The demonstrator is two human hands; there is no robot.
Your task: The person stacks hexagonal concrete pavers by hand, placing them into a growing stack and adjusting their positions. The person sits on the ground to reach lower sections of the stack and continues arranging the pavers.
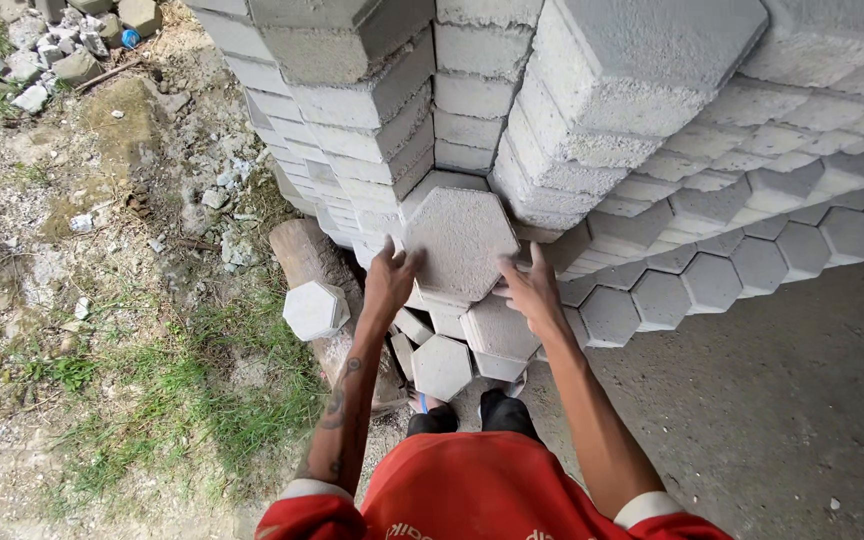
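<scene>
Both hands on one grey hexagonal concrete paver (460, 243), frame centre, top face toward the camera. Left hand (390, 283) grips its lower-left edge, fingers (389, 252) curled onto the face. Right hand (530, 290) grips the lower-right edge, fingers spread along the side. So both sets of fingers are closed on the paver, one hand per side.

Paver sits on top of a short stack of matching hexagonal pavers (472, 335) right in front of the person, lower centre. Cannot tell if it is fully resting on the stack or just lifted off.

Behind it, tall stacked rows of grey hexagonal pavers (592, 130) fill the upper centre and upper right, stepping down to the right.

One loose hexagonal paver (315, 309) lies left of centre on a brown log (304, 255), just beside the left forearm.

Left half of frame: dirt and patchy grass ground (102, 370). Upper left corner: pile of broken grey rubble (52, 45). Lower right: plain grey concrete floor (782, 400).

Person's red shirt (472, 500) at bottom centre.
</scene>
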